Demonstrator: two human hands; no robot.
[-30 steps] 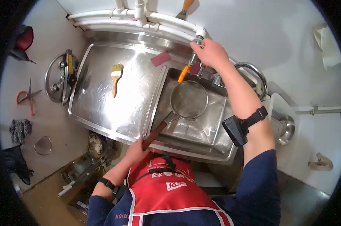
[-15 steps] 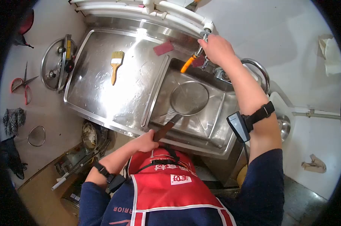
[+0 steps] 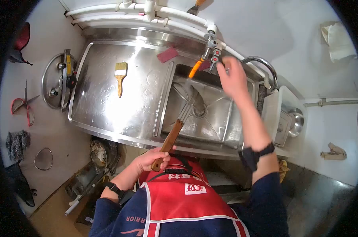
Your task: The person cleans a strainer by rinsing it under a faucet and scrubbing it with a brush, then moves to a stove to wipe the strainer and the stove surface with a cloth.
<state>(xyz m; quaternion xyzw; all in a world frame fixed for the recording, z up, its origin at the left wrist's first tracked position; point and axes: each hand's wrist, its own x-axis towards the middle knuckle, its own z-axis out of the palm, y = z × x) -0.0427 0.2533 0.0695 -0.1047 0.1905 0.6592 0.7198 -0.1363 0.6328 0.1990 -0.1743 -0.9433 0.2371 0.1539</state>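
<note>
My left hand (image 3: 153, 157) is wrapped round the wooden handle of a round mesh skimmer (image 3: 170, 140). The skimmer's head is turned on edge inside the sink (image 3: 222, 118), below an orange hose end (image 3: 195, 68) on the tap (image 3: 209, 44). A pale stream of water seems to run from the hose onto the mesh. My right hand (image 3: 233, 77) is in the air to the right of the tap and its red-marked valves (image 3: 216, 55), holding nothing, with the thumb apart from the fingers.
On the steel drainboard (image 3: 96, 98) lies a flat paintbrush (image 3: 120, 79), with a reddish pad (image 3: 167, 55) near the back. Scissors (image 3: 24, 103), a pot lid (image 3: 54, 81) and a scouring mesh (image 3: 17, 143) hang at the left. A bin with metal pans (image 3: 282, 128) stands right of the sink.
My right hand has let go of the tap and moved right and down. My left hand has turned the skimmer from flat to on edge, under the hose, where water now seems to run.
</note>
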